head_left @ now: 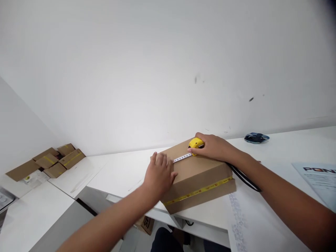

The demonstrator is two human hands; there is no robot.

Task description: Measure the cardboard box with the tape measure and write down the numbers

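A closed cardboard box [201, 177] sits on the white desk, a band of yellow printed tape along its near side. My right hand [214, 146] grips a yellow tape measure [195, 143] on top of the box. From its case a short length of white blade [181, 158] runs left across the lid, numbers facing up. My left hand [159, 175], slightly blurred, lies over the left end of the lid with fingers spread, close to the blade's free end. That end is partly hidden behind the fingers. A black strap [245, 178] hangs by my right wrist.
Several small taped boxes [49, 161] are grouped on the desk at far left. Against the wall on the right lies a dark blue patterned item [256, 137]. Printed papers [315, 178] cover part of the right side. Another carton [146, 224] stands below the desk.
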